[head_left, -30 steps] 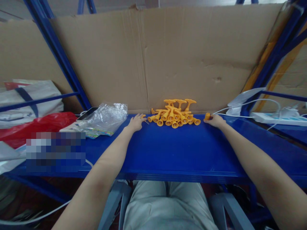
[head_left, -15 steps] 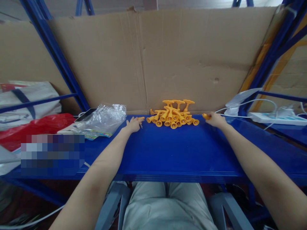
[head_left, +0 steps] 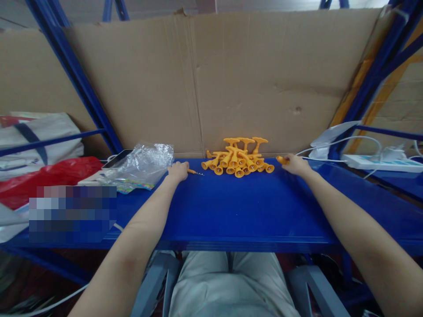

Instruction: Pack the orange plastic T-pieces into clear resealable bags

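My left hand [head_left: 179, 171] is closed around the yellow end of a corkscrew [head_left: 195, 172]. Its bare metal spiral points right, low over the blue shelf top. My right hand [head_left: 294, 164] has its fingers closed on a yellow plastic piece [head_left: 282, 160]; only its left end shows, so its full shape is hidden. Between the hands lies a heap of yellow corkscrews [head_left: 234, 159], several with flared bell-shaped ends facing me and metal tips visible inside. T-shaped handles [head_left: 260, 140] stick up at the back of this heap. Neither hand touches it.
A tall cardboard sheet [head_left: 247, 79] stands behind the blue shelf [head_left: 238, 211]. Clear plastic bags [head_left: 145, 165] and a red bag [head_left: 66, 171] lie at left. A white power strip [head_left: 380, 163] with cables sits at right, beside blue uprights.
My left hand has turned and drawn slightly left, fingers now curled, and the corkscrew's spiral has swung to point right. My right hand has shifted very slightly left.
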`<move>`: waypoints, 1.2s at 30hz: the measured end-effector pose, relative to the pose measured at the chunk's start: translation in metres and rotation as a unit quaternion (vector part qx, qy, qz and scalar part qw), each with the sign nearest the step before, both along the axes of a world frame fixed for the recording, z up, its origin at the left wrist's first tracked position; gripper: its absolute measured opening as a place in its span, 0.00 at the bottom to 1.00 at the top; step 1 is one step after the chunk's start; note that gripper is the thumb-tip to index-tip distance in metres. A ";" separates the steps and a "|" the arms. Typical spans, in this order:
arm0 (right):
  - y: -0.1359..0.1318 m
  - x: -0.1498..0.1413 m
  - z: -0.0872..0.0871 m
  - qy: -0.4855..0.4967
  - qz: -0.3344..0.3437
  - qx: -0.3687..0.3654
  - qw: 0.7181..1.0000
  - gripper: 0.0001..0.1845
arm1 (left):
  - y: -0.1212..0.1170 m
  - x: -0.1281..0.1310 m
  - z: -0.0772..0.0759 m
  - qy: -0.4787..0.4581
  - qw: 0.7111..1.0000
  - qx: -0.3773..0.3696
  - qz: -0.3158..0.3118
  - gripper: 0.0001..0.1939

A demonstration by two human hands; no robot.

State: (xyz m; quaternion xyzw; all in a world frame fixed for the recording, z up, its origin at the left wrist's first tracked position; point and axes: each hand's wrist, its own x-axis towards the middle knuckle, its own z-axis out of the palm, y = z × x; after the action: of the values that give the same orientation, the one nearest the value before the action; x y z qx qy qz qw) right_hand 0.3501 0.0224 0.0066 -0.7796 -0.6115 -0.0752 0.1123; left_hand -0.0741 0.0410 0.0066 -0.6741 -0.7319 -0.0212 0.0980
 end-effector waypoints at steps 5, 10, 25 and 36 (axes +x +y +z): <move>0.000 -0.002 -0.001 0.004 0.005 -0.016 1.000 0.22 | 0.002 -0.002 0.001 0.019 0.998 -0.019 -0.050 0.21; 0.001 -0.003 -0.003 -0.004 0.014 -0.027 1.000 0.21 | 0.003 -0.001 0.001 0.031 0.997 -0.032 -0.055 0.21; 0.001 -0.004 -0.007 0.003 0.020 -0.018 1.000 0.19 | -0.002 -0.003 0.010 0.008 0.998 -0.005 -0.060 0.17; 0.002 -0.001 -0.009 0.008 0.041 0.009 0.999 0.18 | -0.007 0.006 0.015 -0.090 0.984 0.121 -0.092 0.17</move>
State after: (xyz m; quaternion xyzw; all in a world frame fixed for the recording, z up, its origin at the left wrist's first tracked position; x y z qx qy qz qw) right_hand 0.3486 0.0240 -0.0019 -0.7534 -0.6414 -0.0701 0.1271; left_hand -0.0685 0.0336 0.0216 -0.7174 -0.6643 -0.1786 0.1101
